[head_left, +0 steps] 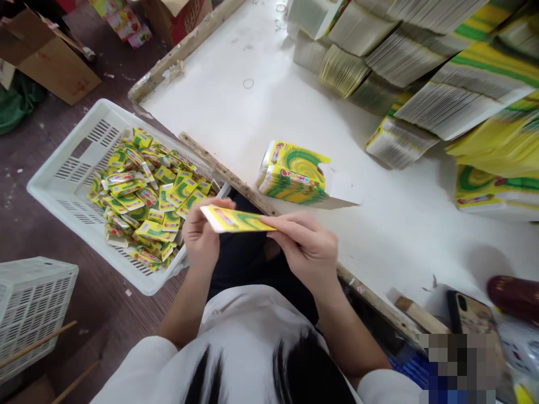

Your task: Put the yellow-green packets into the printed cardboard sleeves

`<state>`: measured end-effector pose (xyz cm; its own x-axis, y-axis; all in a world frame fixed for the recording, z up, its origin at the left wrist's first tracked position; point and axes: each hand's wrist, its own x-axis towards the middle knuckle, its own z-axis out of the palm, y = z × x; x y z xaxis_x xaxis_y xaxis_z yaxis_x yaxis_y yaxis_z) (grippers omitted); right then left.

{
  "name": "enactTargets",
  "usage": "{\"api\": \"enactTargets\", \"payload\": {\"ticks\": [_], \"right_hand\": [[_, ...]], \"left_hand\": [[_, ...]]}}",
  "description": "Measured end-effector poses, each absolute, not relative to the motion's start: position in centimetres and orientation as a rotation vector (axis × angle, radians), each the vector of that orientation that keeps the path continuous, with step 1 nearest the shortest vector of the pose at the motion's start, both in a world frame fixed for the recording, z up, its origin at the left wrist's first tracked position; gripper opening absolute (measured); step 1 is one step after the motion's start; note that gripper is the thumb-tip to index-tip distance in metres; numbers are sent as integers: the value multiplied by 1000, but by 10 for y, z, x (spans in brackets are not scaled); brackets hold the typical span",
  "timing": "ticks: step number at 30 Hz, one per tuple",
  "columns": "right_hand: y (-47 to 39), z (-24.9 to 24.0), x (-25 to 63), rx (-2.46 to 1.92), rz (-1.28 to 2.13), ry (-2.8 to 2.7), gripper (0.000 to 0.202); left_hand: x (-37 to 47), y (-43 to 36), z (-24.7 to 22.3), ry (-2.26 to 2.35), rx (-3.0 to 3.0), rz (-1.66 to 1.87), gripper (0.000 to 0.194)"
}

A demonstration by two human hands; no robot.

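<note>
A yellow and green printed carton [240, 220], thin and flattish, is held in the air between my two hands. My left hand [204, 233] has its fingers curled at the carton's white left end. The right end is pinched between thumb and fingers of my right hand [307, 247]. Just beyond, a stack of flat yellow cartons [295, 174] lies on the white table [236, 118]. On the left, a white plastic crate [54, 179] holds a heap of small yellow cartons [147, 202].
Large stacks of flat cartons [404, 56] fill the table's far right. A wooden rim [227, 174] edges the table. A phone [471, 314] and a dark red object [514, 294] lie at the right. Cardboard boxes [54, 62] and another crate [36, 303] stand at the left.
</note>
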<state>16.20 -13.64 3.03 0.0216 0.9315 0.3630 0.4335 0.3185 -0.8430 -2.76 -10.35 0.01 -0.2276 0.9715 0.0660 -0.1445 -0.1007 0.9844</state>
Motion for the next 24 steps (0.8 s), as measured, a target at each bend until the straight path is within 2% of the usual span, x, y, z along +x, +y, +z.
{"api": "enactTargets", "payload": {"ticks": [3,5,6,8,10,12,13,15,18,21,24], "right_hand": [[-138,32,169,-1318,330,-1755,38],[-140,32,168,-1234,273,-1898,40],[-141,31,166,-1189,280,-1940,41],[-142,28,161,-1171,299,-1885,46],[-143,25,156,-1235,324,-1652,62],[-142,21,153,-1272,470,-1429,79],[-141,19,152,-1270,605,-1370,78],[-140,18,150,-1248,958,-1329,62],[-136,18,147,-1150,1401,-1270,49],[-133,18,146,-1075,1550,-1192,54],[-134,13,147,-1046,1517,-1224,69]], "left_hand": [[-45,-106,26,1278,1516,1498,87],[-49,-109,37,1311,1914,1207,100],[-48,-110,39,1292,2051,1023,97],[-42,-112,36,1237,2153,777,80],[-34,-113,27,1244,2136,749,66],[-27,-115,18,1263,2116,827,70],[-24,-116,15,1251,2117,866,74],[-21,-117,10,1182,2138,922,80],[-18,-119,8,1071,2186,934,78],[-19,-118,9,1039,2214,882,71],[-21,-115,9,1073,2222,838,63]]}}
